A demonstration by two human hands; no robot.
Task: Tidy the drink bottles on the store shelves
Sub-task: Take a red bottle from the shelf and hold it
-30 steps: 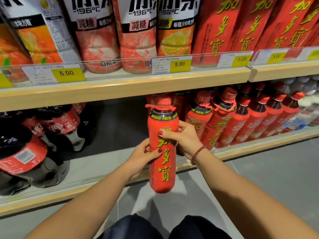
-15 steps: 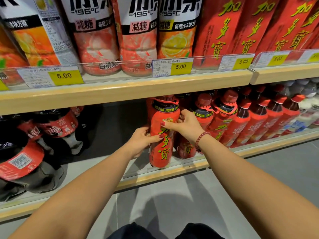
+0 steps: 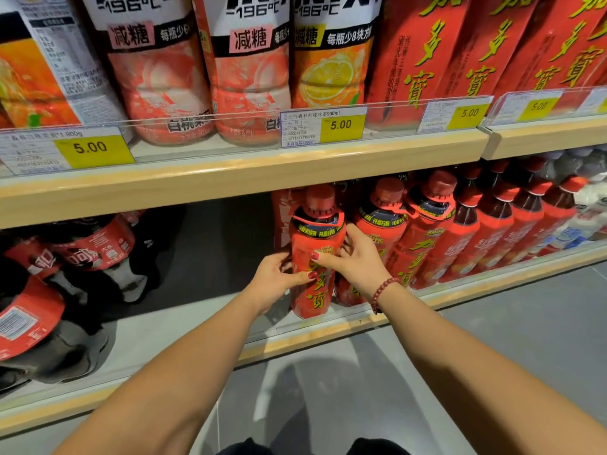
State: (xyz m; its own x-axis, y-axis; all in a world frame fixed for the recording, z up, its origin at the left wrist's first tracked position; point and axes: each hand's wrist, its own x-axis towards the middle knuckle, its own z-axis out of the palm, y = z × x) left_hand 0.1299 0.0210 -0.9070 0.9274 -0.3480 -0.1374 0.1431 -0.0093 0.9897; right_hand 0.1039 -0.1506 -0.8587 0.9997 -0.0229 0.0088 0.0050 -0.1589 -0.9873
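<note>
Both hands hold one red bottle (image 3: pixel 314 300) from opposite sides. The left hand (image 3: pixel 272 280) curls round its left flank with the thumb laid across the front of the label. The right hand (image 3: pixel 356 261) wraps the right shoulder of the bottle, with the thumb pressed on the label just above the left thumb and the fingers (image 3: pixel 353 234) reaching round toward the back. A bead bracelet (image 3: pixel 382 292) sits on the right wrist. The bottle stands close to upright at the front of the lower shelf (image 3: pixel 328 336), its base just behind the clear front rail and its red cap (image 3: pixel 320 200) close under the upper shelf (image 3: pixel 230 178). It is at the left end of a row of matching red bottles (image 3: pixel 427 244) that runs off to the right. The nearest of these stands just beside it, partly behind the right hand. At the far right of that row stand some pale bottles (image 3: pixel 588 211), too blurred to read. Well apart to the left on the same shelf are dark cola bottles (image 3: pixel 88 247) with red labels, some of them leaning or lying over. On the upper shelf stand large peach tea bottles (image 3: pixel 157 77), an orange-labelled bottle (image 3: pixel 328 70) and tall red bottles (image 3: pixel 420 60) with yellow characters. Yellow price tags (image 3: pixel 341 126) reading 5.00 sit along the front rail. Grey floor (image 3: pixel 525 339) shows beneath the forearms.
</note>
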